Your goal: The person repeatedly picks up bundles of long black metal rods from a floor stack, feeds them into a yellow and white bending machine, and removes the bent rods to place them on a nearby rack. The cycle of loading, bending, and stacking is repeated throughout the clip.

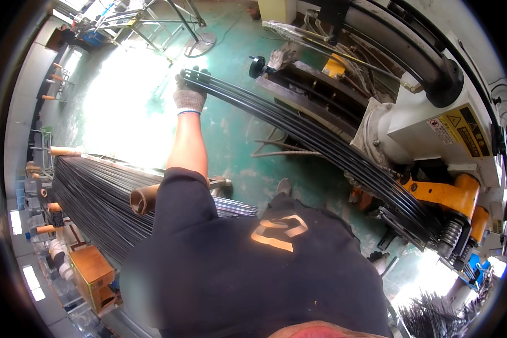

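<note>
My left hand (190,93), in a grey knit glove with dark fingers, reaches far forward. It is closed around the near-left ends of a bundle of long, thin black tubes (298,124). These slant down to the right, along the front of a machine, toward its orange arm (442,194) and a coil spring (450,232). Low on the right, beside my torso, a gloved hand that looks like my right hand (381,262) shows only in part. Its fingers are too small and covered to read.
A large stack of black tubes (98,194) lies on my left, with a brown cardboard tube (145,199) across it. The white machine body (439,127) stands at the right. A loose glove (281,58) rests by its black knob (257,66). More thin pieces (434,312) lie at lower right.
</note>
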A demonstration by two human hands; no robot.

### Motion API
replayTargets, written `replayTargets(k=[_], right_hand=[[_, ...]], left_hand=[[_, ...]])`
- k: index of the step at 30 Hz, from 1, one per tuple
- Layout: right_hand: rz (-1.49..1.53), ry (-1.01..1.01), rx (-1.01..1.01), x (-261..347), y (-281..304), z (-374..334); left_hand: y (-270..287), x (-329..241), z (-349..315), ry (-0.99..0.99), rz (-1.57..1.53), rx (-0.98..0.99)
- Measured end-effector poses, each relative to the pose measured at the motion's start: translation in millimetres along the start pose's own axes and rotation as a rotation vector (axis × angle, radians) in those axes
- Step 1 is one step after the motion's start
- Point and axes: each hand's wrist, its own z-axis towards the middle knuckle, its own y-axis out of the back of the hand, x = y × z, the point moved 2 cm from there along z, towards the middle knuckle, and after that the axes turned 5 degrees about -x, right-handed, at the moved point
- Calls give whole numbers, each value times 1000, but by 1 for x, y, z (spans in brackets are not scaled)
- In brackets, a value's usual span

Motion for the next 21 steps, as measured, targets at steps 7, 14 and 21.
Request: replayTargets(k=[7,14,21], right_hand=[[1140,-526,3,2,-1,-8],[2783,-1077,-289,7,-8,-10],[3034,-1065,-398,-29,40,8]], left_hand=[[16,-7,6,44,29,124],[25,-20,7,-22,30,85],[32,7,46,3,213,223]])
